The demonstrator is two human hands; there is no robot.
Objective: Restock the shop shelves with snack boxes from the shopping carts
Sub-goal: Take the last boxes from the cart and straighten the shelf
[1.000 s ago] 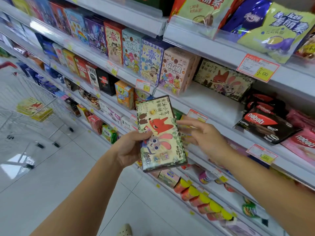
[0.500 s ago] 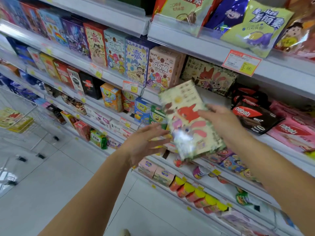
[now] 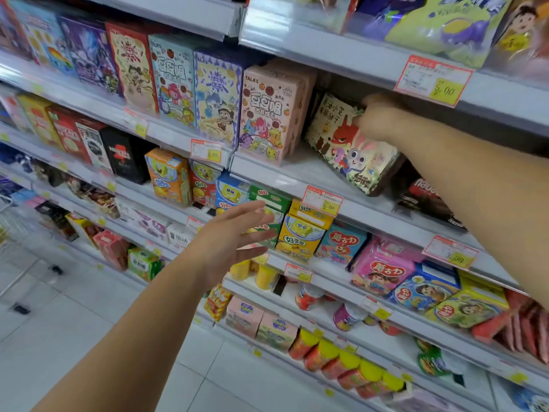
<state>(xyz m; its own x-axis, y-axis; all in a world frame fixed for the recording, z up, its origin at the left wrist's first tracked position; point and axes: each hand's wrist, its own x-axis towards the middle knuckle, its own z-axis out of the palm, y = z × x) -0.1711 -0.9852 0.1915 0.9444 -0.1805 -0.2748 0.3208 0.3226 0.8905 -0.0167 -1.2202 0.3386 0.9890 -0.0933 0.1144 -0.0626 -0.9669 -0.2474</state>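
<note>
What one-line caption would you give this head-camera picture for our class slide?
Right hand holds a tilted fox-and-rabbit snack box at the shelf beside a pink box; left hand hovers open.

Pale glossy floor tiles (image 3: 74, 337) fill the lower left, thin grout lines and all. White metal shelving (image 3: 300, 173) runs diagonally across the rest, red-and-yellow price tags (image 3: 322, 200) clipped along the edges. Bright, even lighting.

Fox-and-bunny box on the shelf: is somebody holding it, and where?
Yes. The right grip holds the cream cardboard snack box with a cartoon fox and rabbit by its upper right corner. The left grip is open, holding nothing.
</note>
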